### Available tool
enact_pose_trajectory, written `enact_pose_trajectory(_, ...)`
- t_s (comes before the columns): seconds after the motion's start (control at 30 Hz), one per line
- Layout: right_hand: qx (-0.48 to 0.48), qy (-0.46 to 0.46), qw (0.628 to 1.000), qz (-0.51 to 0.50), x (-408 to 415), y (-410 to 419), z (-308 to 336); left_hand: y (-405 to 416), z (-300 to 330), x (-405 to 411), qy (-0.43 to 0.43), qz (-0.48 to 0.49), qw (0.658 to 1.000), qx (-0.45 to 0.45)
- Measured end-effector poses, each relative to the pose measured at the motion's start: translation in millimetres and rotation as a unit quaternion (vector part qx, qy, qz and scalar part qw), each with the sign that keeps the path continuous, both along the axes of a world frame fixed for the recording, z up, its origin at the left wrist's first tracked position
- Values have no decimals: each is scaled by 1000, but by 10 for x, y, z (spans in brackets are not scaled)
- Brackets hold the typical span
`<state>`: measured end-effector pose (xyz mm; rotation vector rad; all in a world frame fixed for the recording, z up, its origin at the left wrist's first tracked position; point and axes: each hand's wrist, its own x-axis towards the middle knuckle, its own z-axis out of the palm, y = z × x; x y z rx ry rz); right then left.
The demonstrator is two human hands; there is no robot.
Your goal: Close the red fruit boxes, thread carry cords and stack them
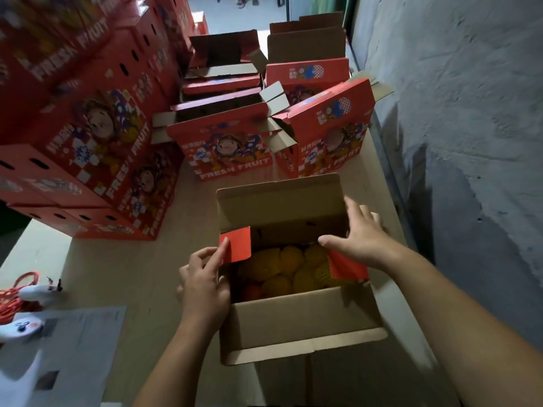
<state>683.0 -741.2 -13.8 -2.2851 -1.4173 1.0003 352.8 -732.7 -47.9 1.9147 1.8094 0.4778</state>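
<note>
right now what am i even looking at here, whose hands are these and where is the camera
The camera sits on a person's head, looking down at their own two bare hands. No machine is involved. On the table stands an open fruit box holding yellow fruit in foam nets. The left hand pinches the left red side flap; the right hand rests with straight fingers on the right red side flap. Closed boxes are stacked at left, with red cords nearby.

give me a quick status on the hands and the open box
Left hand pinching left side flap; right hand flat on right side flap. Box open, netted fruit showing. Nothing blocking.
</note>
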Motion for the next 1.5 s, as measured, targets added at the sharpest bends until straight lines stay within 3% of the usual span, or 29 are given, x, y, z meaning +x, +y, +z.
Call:
enact_pose_trajectory(0.07, 40, 9, 999, -11, 3, -5, -23, 39, 140, -50, 27, -33, 999, 2)
enact_pose_trajectory(0.17, 68, 57, 993, -78, 194, -5, -29, 148, 451, -147, -33, -71, 997, -16)
enact_pose_trajectory(0.3, 6, -171, 983, 63, 449, -8, 137, 203, 843, -227, -26, -175, 981, -77)
enact_pose_trajectory(0.43, 2, -36, 996, 84, 491, -54, 375, 236, 943, -87, -167, -238, 950, -111)
enact_pose_trajectory(0.53, 65, 40, 997, 26, 389, -105, 429, 324, 856, -76, -262, -241, 928, -110)
enact_pose_trajectory(0.63, 114, 54, 992, -12, 199, -195, 395, 362, 604, -57, -338, -181, 922, -53)
enact_pose_trajectory(0.73, 123, 165, 978, -41, -41, -345, 266, 312, 235, 57, -366, -30, 930, 1)
enact_pose_trajectory(0.8, 135, 120, 983, -36, -137, -423, 41, 296, 43, 138, -346, 73, 933, -62)
enact_pose_trajectory(0.87, 147, 106, 980, -85, -183, -482, -183, 331, -117, 149, -310, 144, 921, -186)
enact_pose_trajectory(0.9, 138, 164, 967, -135, -188, -491, -258, 351, -157, 138, -330, 170, 896, -244)
enact_pose_trajectory(1.0, 68, 403, 874, -263, -232, -453, -324, 342, -106, 85, -399, 149, 834, -351)
enact_pose_trajectory(1.13, 62, 380, 896, -221, -405, -380, -44, 149, 109, -63, -432, 134, 824, -341)
enact_pose_trajectory(1.23, 102, 353, 914, -174, -710, -313, 280, -114, 316, -483, -497, 198, 776, -334)
enact_pose_trajectory(1.33, 125, 361, 915, -127, -1315, -238, 525, -375, 504, -1138, -560, 234, 722, -333)
enact_pose_trajectory(1.43, 141, 375, 912, -89, -2143, -177, 610, -562, 651, -1976, -588, 284, 703, -283)
enact_pose_trajectory(1.5, 150, 372, 913, -71, -2798, -138, 610, -675, 750, -2630, -596, 289, 708, -245)
